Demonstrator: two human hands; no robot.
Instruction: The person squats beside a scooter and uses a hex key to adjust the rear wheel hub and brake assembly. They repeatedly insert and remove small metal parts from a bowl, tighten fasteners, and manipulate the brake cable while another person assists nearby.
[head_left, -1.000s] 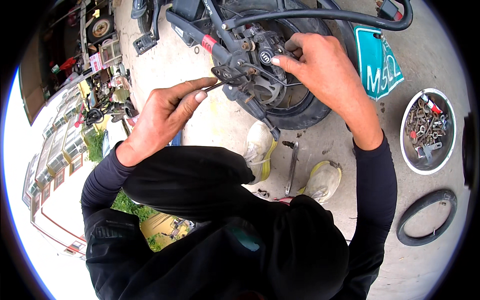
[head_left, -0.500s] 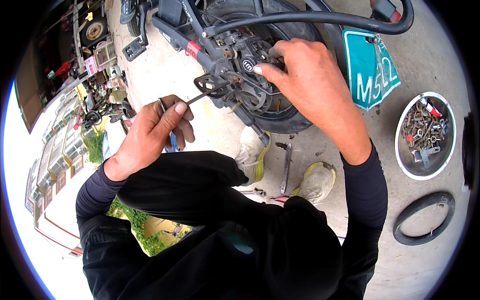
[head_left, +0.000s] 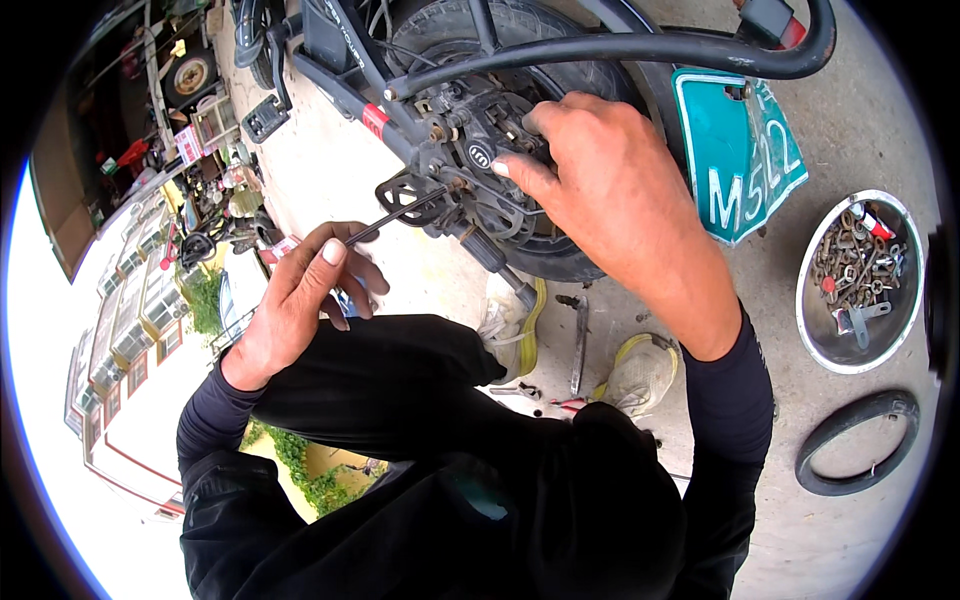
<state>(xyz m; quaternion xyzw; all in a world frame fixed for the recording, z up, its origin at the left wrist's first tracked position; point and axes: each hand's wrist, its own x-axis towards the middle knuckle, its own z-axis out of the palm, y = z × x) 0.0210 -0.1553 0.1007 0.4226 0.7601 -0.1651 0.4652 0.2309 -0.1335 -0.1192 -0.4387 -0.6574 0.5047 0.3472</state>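
A scooter-like two-wheeler stands ahead of me, its black-tyred rear wheel [head_left: 590, 85] at the top of the view. My left hand [head_left: 312, 275] pinches a thin dark hex key [head_left: 392, 217] between thumb and fingers. The key slants up to the right, and its far end meets the metal parts beside the hub. Against the black brake caliper [head_left: 480, 153] with a round badge, my right hand [head_left: 610, 170] has its thumb and bent forefinger closed. The right hand's other fingertips are hidden. Below the key's tip hangs a ribbed black peg [head_left: 482, 250].
A curved black frame tube [head_left: 640, 48] and a green plate [head_left: 735, 160] are at upper right. A metal bowl [head_left: 860, 338] holds bolts and small parts, with a tyre [head_left: 808, 470] below it. Between my shoes [head_left: 640, 375] lies a long metal tool [head_left: 580, 340]. Parked vehicles and clutter are at left.
The view has shifted slightly, so the wheel sits a little further left. My left hand has moved a bit lower with the hex key; my right hand stays at the caliper.
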